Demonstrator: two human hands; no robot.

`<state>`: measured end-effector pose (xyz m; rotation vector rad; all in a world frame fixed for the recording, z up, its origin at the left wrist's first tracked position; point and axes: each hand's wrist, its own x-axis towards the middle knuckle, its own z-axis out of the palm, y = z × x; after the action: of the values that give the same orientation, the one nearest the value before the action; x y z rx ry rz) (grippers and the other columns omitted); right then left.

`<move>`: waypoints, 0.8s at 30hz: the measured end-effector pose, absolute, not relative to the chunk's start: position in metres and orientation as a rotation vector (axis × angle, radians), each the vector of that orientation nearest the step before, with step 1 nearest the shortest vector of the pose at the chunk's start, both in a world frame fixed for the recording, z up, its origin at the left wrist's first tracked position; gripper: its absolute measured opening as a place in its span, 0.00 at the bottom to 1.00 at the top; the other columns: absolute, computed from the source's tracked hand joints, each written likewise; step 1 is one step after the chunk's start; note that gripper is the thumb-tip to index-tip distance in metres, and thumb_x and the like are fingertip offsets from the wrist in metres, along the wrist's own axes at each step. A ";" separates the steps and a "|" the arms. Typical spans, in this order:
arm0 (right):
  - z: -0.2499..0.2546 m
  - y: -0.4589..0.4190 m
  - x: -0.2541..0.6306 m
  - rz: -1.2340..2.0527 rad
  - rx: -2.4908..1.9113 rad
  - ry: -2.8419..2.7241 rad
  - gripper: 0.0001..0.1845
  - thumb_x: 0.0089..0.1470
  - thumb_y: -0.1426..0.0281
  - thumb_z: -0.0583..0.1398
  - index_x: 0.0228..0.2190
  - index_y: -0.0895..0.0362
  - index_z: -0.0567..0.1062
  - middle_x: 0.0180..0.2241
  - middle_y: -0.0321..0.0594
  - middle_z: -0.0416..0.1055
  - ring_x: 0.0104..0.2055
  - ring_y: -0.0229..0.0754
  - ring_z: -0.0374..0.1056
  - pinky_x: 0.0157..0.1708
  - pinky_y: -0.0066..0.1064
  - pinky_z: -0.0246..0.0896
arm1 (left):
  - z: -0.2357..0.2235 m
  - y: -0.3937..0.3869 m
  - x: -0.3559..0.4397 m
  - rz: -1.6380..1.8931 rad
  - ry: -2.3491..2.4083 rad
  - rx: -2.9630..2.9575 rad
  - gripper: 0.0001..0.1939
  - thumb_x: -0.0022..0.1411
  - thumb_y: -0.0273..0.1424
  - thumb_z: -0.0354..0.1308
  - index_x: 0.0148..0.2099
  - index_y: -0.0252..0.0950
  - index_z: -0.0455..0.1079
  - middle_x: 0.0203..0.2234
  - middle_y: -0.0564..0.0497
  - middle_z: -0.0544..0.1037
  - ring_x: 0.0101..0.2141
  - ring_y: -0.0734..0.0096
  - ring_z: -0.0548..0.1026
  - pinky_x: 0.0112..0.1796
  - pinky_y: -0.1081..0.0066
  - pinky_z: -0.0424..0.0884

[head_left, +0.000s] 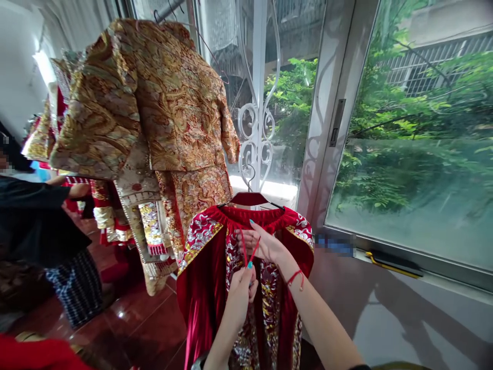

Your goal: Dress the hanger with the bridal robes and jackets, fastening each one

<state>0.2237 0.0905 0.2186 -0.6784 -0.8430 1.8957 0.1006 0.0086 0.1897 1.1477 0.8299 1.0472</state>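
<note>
- My left hand [242, 285]: pinched on red cord [245, 250].
- My right hand [266, 245]: open, fingers extended among cord strands.
- Red garment [206, 288]: on hanger [251, 198], near gold jacket [181, 108].

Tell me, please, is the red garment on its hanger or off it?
On: the hanger shows at the neckline of the red garment, its arms reaching both sides, and the cloth hangs down below.

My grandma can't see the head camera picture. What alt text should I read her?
The left hand pinches red cords on a red garment with shiny trim, the right hand close above. The garment hangs by a window, beside a gold patterned jacket.
</note>
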 end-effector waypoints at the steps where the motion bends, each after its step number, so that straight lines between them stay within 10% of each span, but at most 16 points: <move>1: 0.209 0.080 0.228 1.830 -0.684 -0.921 0.18 0.62 0.57 0.55 0.37 0.60 0.73 0.29 0.41 0.72 0.28 0.37 0.70 0.30 0.30 0.70 | 0.193 0.008 0.098 1.031 0.847 1.172 0.37 0.35 0.69 0.58 0.20 0.40 0.51 0.10 0.65 0.47 0.14 0.85 0.42 0.17 0.76 0.38; 10: 0.153 0.022 0.237 -0.158 -0.970 -1.727 0.17 0.60 0.70 0.58 0.49 0.43 0.76 0.52 0.44 0.70 0.58 0.51 0.60 0.56 0.49 0.58 | 0.198 -0.010 0.087 0.902 0.895 1.260 0.35 0.41 0.68 0.56 0.23 0.41 0.51 0.14 0.64 0.48 0.17 0.80 0.44 0.20 0.73 0.43; 16: 0.198 0.061 0.238 -0.044 -0.746 -1.963 0.16 0.65 0.70 0.52 0.42 0.47 0.78 0.28 0.36 0.73 0.33 0.41 0.67 0.46 0.39 0.62 | 0.205 0.002 0.080 0.939 1.067 1.679 0.22 0.60 0.52 0.50 0.26 0.39 0.57 0.19 0.57 0.58 0.22 0.73 0.54 0.25 0.70 0.50; 24: 0.212 0.072 0.215 -0.168 -0.850 -2.299 0.21 0.61 0.74 0.54 0.54 0.49 0.70 0.39 0.42 0.72 0.38 0.44 0.61 0.38 0.33 0.56 | 0.244 0.016 0.061 0.671 0.927 1.699 0.17 0.62 0.38 0.49 0.22 0.41 0.56 0.17 0.58 0.56 0.21 0.72 0.51 0.23 0.69 0.48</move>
<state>0.2149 0.0723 0.2116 -0.8502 -2.2986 -0.1680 0.0606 0.0165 0.2440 1.6992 0.9266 0.6710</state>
